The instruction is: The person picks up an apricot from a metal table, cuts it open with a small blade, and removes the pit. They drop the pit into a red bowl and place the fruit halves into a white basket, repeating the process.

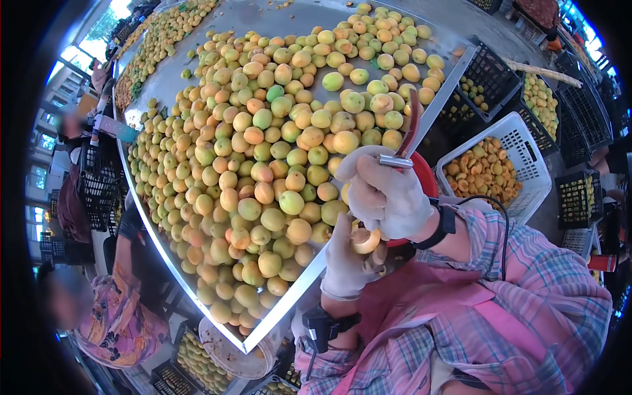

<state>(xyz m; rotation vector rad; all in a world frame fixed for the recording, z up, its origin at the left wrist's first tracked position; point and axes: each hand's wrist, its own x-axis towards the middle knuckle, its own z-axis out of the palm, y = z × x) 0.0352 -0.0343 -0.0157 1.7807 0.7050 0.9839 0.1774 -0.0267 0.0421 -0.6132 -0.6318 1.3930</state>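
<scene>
My left hand, in a pale glove, is closed around an apricot that looks cut, with pale flesh showing. Just above it, my gloved right hand grips a hand tool with a curved red-brown arm and a short shiny metal piece. The tool's working end is hidden by my fingers. Both hands are close together at the table's near edge, beside a heap of green-yellow and orange apricots. Part of a red bucket shows behind my right hand.
The metal table rim runs close by my left hand. To the right, a white basket holds apricot halves; black crates stand beyond. A whitish bucket sits under the table corner. Another person is at the left.
</scene>
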